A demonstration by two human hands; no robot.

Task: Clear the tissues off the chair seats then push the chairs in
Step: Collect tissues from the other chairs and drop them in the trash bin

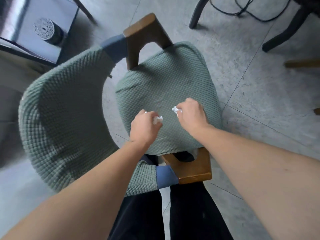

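A chair with a green textured seat cushion (166, 84) and a curved green backrest (62, 118) stands below me, its wooden arms at the top and bottom of the seat. My left hand (143, 127) grips a crumpled white tissue (158, 120) just over the near part of the seat. My right hand (190, 113) grips a second crumpled white tissue (176, 110) a little to the right. Both fists hover close together above the cushion. No other tissue shows on the seat.
A dark glossy table (43, 32) with a round patterned holder (45, 31) on it sits at upper left. Dark chair legs (197, 14) and tangled cables (245, 9) lie on the grey tiled floor at upper right. My dark-trousered legs stand by the chair's near arm.
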